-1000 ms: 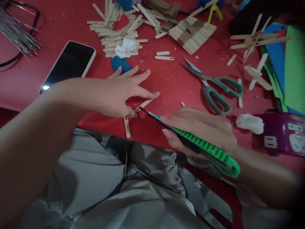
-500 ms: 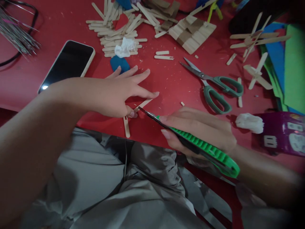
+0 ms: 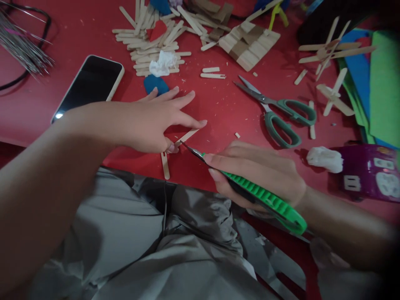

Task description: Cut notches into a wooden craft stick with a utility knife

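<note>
Craft stick (image 3: pixel 189 135) lies on the red tabletop (image 3: pixel 215 108), slanted, near end pointing to 8 o'clock, far end to 2. Clock centred on this stick, 12 = top of view.

Left hand (image 3: pixel 158 123) at 9–10 o'clock: grip spread, fingers splayed, not clenched; thumb at the stick's near end, index fingertip just beside its far end. Right hand (image 3: pixel 259 173) at 4 o'clock: grip clenched around green cutter (image 3: pixel 265 200), blade pointing to 10. Blade tip at the stick close to the left thumb; contact or just beside, cannot tell.

Notched stick (image 3: pixel 166 167) at 7, top end by the thumb. Blue lump (image 3: pixel 158 85) at 11, by the left fingertips. White crumpled lump (image 3: pixel 163 63) beyond it, on the stick pile (image 3: pixel 140 59), 11–12. Two short stick pieces (image 3: pixel 212 76) toward 1, one notched; stick panel (image 3: pixel 259 50) with brown strips farther out, 1 o'clock. Scissors (image 3: pixel 270 101), blades parted, 2–3. Phone (image 3: pixel 90 85) at 10, dark screen; wire bundle (image 3: pixel 25 46) farther that way. Purple device (image 3: pixel 364 173) at 3, white wad (image 3: pixel 325 159) at its near side. Green sheet (image 3: pixel 386 83) 2–3, far out.
</note>
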{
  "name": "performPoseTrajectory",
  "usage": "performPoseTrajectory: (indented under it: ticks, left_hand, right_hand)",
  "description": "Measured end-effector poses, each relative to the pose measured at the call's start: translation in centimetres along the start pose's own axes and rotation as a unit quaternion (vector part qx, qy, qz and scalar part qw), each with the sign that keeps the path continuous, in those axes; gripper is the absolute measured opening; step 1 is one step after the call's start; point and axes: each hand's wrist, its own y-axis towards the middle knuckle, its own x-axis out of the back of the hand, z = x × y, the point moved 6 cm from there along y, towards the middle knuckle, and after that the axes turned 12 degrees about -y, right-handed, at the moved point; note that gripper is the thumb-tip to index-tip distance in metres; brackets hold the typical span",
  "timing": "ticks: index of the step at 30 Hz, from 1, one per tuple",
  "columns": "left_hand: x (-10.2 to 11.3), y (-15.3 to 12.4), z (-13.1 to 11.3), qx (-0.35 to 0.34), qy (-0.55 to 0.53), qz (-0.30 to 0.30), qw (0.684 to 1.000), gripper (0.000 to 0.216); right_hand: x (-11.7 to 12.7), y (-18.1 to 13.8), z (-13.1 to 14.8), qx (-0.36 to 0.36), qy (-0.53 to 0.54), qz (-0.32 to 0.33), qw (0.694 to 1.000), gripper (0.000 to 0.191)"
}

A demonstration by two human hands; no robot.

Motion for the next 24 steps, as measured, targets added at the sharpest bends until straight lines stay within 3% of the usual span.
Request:
performPoseTrajectory:
  ticks: [24]
  left_hand:
    - [0.07, -0.57, -0.8, 0.002, 0.02, 0.001, 1.0, 0.073]
  right_hand:
    - [-0.14, -0.3, 0.47, 0.03, 0.005, -0.02, 0.999, 0.03]
